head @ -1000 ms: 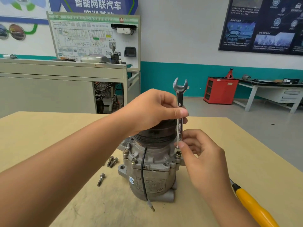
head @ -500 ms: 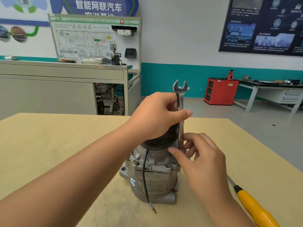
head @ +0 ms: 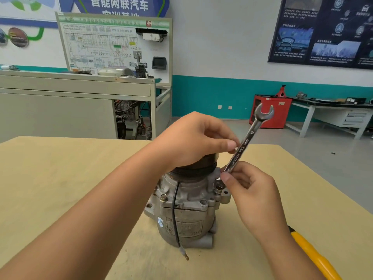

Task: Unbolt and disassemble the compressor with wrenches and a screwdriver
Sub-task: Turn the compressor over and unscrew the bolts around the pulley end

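Both our grips pinch the tilted wrench [head: 245,142]: right hand [head: 254,194] low by a bolt [head: 219,187] on the compressor [head: 186,216], left hand [head: 193,141] midway up.

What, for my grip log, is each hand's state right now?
Left hand: closed, pinching the wrench at mid-shaft.
Right hand: closed, pinching the wrench's lower end beside the compressor.

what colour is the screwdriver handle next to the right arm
Yellow. The screwdriver handle shows best in the head view, at the lower right.
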Tool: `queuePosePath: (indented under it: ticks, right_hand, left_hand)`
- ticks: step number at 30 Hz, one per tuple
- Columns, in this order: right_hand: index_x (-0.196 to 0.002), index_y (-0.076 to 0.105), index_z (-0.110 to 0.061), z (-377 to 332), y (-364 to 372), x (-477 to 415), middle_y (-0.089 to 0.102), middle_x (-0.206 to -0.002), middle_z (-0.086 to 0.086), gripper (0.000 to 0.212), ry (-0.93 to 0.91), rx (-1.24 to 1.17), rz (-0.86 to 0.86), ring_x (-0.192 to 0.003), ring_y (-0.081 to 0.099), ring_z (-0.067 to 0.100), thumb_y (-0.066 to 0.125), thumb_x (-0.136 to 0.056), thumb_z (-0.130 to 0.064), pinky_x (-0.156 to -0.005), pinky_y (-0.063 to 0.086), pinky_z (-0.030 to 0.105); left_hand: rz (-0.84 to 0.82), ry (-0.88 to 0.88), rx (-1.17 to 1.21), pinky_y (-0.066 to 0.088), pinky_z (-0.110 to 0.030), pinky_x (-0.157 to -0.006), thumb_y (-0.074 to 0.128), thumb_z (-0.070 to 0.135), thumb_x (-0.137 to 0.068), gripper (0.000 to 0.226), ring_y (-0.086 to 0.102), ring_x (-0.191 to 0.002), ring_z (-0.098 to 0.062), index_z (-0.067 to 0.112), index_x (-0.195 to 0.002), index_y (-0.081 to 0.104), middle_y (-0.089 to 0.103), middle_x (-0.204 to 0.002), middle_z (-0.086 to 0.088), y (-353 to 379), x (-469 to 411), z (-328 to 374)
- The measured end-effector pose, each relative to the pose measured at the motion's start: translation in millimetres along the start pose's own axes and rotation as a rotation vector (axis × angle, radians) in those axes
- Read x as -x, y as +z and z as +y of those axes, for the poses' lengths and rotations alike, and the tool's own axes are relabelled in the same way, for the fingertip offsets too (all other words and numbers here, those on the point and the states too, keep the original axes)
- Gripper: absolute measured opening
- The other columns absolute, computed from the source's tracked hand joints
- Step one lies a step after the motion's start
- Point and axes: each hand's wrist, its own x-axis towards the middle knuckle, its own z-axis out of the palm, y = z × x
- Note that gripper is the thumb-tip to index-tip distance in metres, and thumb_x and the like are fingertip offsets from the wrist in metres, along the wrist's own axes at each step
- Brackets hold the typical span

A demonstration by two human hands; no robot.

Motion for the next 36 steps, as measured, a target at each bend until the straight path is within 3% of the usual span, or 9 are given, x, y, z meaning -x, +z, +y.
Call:
queuePosePath:
  ticks: [4,6,8,12,16,26,31,36]
  right_hand:
    - [-0.076,0.067,-0.028,0,-2,-2,0.072,-0.080,-0.010,0.021,0.031,-0.040,-0.092,-0.079,0.066,0.006,0.064,-0.088,-0.010,-0.074,0.049,0.025]
    - [-0.075,0.067,-0.034,-1,0,-1,0.072,-0.081,-0.014,0.030,0.015,-0.045,-0.116,-0.080,0.065,0.004,0.061,-0.089,-0.009,-0.076,0.049,0.026]
    - [-0.071,0.068,-0.038,-1,0,-2,0.072,-0.080,-0.014,0.036,0.018,-0.062,-0.120,-0.080,0.065,0.003,0.060,-0.090,-0.007,-0.077,0.048,0.026]
    - [-0.070,0.068,-0.032,1,0,-4,0.072,-0.079,-0.014,0.039,0.019,-0.116,-0.162,-0.077,0.064,0.000,0.057,-0.091,-0.001,-0.071,0.045,0.013]
    - [-0.071,0.066,-0.021,3,0,-7,0.070,-0.073,-0.008,0.036,0.038,-0.225,-0.240,-0.076,0.063,0.001,0.050,-0.092,0.004,-0.072,0.044,0.010]
    - [-0.067,0.074,-0.026,7,3,-5,0.068,-0.068,-0.007,0.042,0.129,-0.418,-0.239,-0.066,0.058,-0.001,0.051,-0.091,-0.001,-0.063,0.042,0.010]
    - [-0.071,0.074,-0.029,9,2,-7,0.067,-0.069,-0.005,0.041,0.143,-0.405,-0.277,-0.069,0.058,0.004,0.049,-0.092,-0.004,-0.069,0.039,0.025]
    - [-0.075,0.073,-0.022,11,-1,-7,0.066,-0.084,-0.010,0.019,0.035,-0.362,-0.244,-0.085,0.060,0.008,0.056,-0.083,-0.018,-0.076,0.045,0.020]
  left_hand:
    - [0.002,0.009,-0.075,0.047,-0.010,-0.078,0.068,0.033,-0.084,0.035,0.063,-0.084,0.006,0.032,-0.118,0.060,0.072,-0.093,0.015,2,-3,-2]
    - [-0.067,0.014,-0.093,0.046,-0.013,-0.087,0.061,0.032,-0.090,0.036,0.063,-0.094,0.006,0.029,-0.125,0.057,0.072,-0.101,0.014,4,-4,0]
    - [-0.121,0.028,-0.083,0.046,-0.016,-0.089,0.056,0.024,-0.094,0.023,0.064,-0.094,0.005,0.026,-0.115,0.064,0.073,-0.097,0.012,6,-5,3]
    - [-0.103,0.042,-0.083,0.049,-0.032,-0.087,0.059,0.022,-0.093,0.012,0.067,-0.088,-0.009,0.030,-0.090,0.067,0.073,-0.086,0.015,6,-7,3]
    - [-0.190,0.010,0.018,0.047,-0.013,-0.084,0.058,0.015,-0.093,0.012,0.065,-0.083,0.003,0.023,-0.090,0.065,0.074,-0.085,0.009,0,-9,2]
    - [-0.153,-0.034,0.114,0.044,-0.018,-0.092,0.067,0.012,-0.085,0.015,0.067,-0.086,0.003,0.027,-0.084,0.070,0.075,-0.082,0.009,-4,-10,1]
    - [-0.125,-0.077,0.065,0.044,-0.015,-0.084,0.072,0.017,-0.081,0.010,0.068,-0.083,0.002,0.027,-0.079,0.070,0.074,-0.077,0.011,-3,-15,4]
    - [-0.011,-0.068,0.034,0.046,-0.010,-0.074,0.077,0.024,-0.075,0.008,0.066,-0.074,0.004,0.029,-0.074,0.071,0.073,-0.073,0.012,4,-14,2]
